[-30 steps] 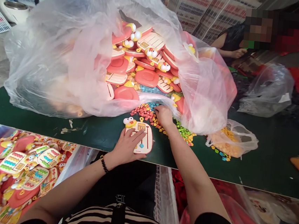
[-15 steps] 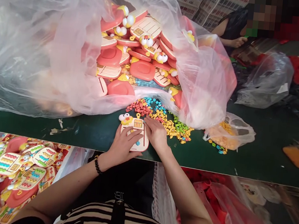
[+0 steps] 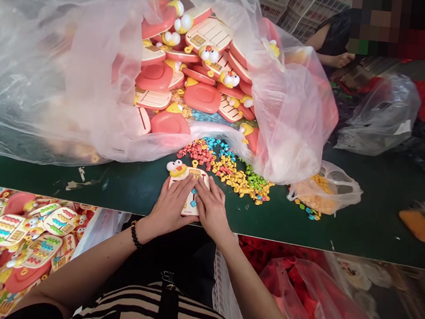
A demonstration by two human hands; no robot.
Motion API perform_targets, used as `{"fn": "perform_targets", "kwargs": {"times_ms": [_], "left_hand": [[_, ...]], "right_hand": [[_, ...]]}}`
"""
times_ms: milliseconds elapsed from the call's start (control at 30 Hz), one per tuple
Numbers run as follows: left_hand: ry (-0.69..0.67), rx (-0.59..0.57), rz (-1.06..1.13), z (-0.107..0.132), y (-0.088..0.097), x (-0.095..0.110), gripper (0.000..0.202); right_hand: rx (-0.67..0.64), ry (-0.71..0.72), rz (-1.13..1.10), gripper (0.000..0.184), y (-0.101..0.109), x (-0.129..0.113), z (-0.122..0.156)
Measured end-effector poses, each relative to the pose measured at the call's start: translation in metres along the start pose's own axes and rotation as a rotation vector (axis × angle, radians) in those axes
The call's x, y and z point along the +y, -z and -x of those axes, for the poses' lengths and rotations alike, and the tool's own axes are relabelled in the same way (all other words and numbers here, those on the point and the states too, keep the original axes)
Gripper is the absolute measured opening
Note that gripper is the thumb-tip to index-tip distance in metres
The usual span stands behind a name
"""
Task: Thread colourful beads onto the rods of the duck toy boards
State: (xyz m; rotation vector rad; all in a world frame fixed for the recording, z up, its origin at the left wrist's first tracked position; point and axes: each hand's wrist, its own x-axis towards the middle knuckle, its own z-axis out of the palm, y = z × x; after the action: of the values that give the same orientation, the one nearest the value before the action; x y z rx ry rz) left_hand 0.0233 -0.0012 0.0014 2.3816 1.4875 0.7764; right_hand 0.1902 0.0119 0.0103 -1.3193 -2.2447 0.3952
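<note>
A cream toy board [image 3: 188,209] with slots, a red rim and a yellow bug-eyed bird head lies on the dark green table's front edge. My left hand [image 3: 168,203] grips it from the left, fingers bent over its face. From the right, my right hand [image 3: 212,207] wraps over the board, its fingertips meeting the left ones near the middle. Small blue and yellow pieces show in the slots between the fingers; whatever lies under the fingertips is hidden. Just behind the board spreads a heap of small red, blue, yellow and green pieces [image 3: 242,182].
A large clear plastic bag [image 3: 92,82] gapes at the back, full of similar boards. Boards with filled slots [image 3: 10,230] pile up at lower left. A small bag of yellow pieces [image 3: 320,192] stands to the right. Another person's hand [image 3: 343,60] shows at the back right.
My right hand has shifted left from the board's upper right edge onto its middle. My left fingers have moved up the board, toward its small printed window.
</note>
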Motion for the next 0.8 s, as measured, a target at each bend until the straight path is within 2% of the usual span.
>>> {"fn": "perform_targets", "kwargs": {"times_ms": [100,167,267,300,400,467,567,633,733,800], "left_hand": [[-0.008,-0.021,-0.007,-0.001,0.001,0.001,0.088],[-0.033,-0.035,-0.013,-0.001,0.003,0.001,0.079],[-0.068,-0.037,-0.016,-0.001,0.006,0.001,0.058],[-0.069,-0.037,-0.01,-0.001,0.007,0.001,0.054],[-0.056,-0.047,0.018,0.0,0.009,0.001,0.052],[-0.038,-0.054,0.031,0.0,0.009,0.0,0.056],[-0.012,-0.041,0.032,0.001,0.009,0.001,0.066],[-0.013,-0.03,0.017,0.0,0.009,0.002,0.07],[-0.014,-0.04,-0.029,-0.003,0.01,0.005,0.07],[-0.003,-0.062,-0.068,-0.007,0.011,0.008,0.074]], "right_hand": [[-0.03,0.04,-0.142,0.038,0.013,0.014,-0.013],[0.011,-0.002,-0.198,0.032,0.025,0.03,-0.034],[0.178,-0.155,-0.075,0.029,0.04,0.054,-0.079],[0.181,-0.197,-0.001,0.027,0.042,0.06,-0.095],[-0.04,-0.291,0.169,0.018,0.042,0.067,-0.133],[-0.137,-0.308,0.24,0.018,0.039,0.067,-0.145],[-0.129,-0.315,0.287,0.02,0.036,0.068,-0.149],[-0.046,-0.291,0.283,0.021,0.036,0.07,-0.143],[0.163,-0.117,0.222,0.023,0.035,0.072,-0.124],[0.229,0.048,0.207,0.024,0.031,0.068,-0.104]]}}
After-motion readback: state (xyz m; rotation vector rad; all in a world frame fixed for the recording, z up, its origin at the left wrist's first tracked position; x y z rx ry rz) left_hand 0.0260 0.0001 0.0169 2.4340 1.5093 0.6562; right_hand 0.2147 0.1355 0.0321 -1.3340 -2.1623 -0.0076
